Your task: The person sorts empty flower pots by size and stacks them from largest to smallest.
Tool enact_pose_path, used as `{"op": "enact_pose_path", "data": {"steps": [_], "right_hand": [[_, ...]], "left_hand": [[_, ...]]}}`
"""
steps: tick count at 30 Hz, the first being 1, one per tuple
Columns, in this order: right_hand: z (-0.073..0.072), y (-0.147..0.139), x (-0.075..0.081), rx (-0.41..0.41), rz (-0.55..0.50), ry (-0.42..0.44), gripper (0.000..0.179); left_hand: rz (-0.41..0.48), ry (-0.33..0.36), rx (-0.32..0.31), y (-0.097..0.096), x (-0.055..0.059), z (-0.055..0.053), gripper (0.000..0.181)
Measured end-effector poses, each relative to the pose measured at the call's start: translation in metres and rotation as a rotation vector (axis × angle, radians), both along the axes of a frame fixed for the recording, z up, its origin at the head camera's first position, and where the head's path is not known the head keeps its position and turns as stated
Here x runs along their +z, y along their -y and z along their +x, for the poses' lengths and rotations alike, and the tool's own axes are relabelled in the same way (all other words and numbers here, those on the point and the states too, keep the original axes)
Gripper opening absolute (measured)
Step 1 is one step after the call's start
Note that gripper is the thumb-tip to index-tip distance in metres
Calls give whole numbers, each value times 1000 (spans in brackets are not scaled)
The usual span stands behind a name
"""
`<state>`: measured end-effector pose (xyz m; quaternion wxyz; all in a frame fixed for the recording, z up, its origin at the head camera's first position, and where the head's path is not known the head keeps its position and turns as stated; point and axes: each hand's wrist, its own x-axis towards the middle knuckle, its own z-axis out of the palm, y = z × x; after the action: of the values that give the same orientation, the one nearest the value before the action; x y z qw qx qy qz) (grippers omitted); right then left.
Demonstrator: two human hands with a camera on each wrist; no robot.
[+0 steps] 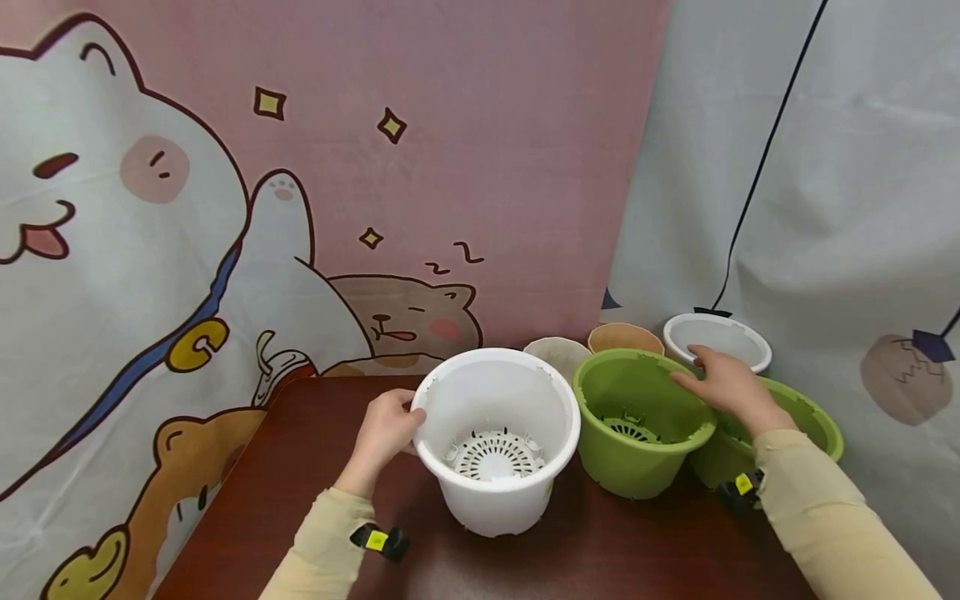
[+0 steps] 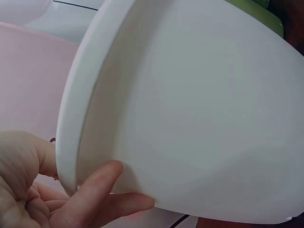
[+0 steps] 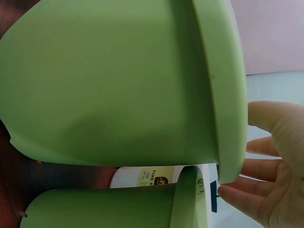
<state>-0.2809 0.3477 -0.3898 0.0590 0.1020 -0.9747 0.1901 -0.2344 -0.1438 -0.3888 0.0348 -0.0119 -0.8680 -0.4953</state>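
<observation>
A white plastic pot (image 1: 495,500) with a slotted base is in the middle of the head view, its mouth facing up and toward the camera. My left hand (image 1: 386,433) grips its left rim, thumb over the edge and fingers against the outer wall; the left wrist view shows these fingers (image 2: 97,190) under the lip. To its right is a green pot (image 1: 630,467), also with a slotted base. My right hand (image 1: 731,387) is at this pot's right rim with its fingers loosely spread. In the right wrist view the fingertips (image 3: 254,168) are right at the lip.
A second green pot (image 1: 806,417) stands at the right, partly behind my right forearm. Behind are a white pot (image 1: 720,333) with a label, an orange-tan pot (image 1: 624,337) and a cream pot (image 1: 558,354). The dark red table (image 1: 322,433) meets a cartoon-printed cloth (image 1: 487,167).
</observation>
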Motion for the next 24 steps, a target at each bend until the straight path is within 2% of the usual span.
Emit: {"op": "enact_pose_path", "data": {"steps": [12,24], "right_hand": [[-5,0,1,-4,10,12,70],[-10,-4,2,24,-7,33,63]], "left_hand": [[22,35,-11,-3,-3,1,33],[97,118,-64,1,3,1,36]]}}
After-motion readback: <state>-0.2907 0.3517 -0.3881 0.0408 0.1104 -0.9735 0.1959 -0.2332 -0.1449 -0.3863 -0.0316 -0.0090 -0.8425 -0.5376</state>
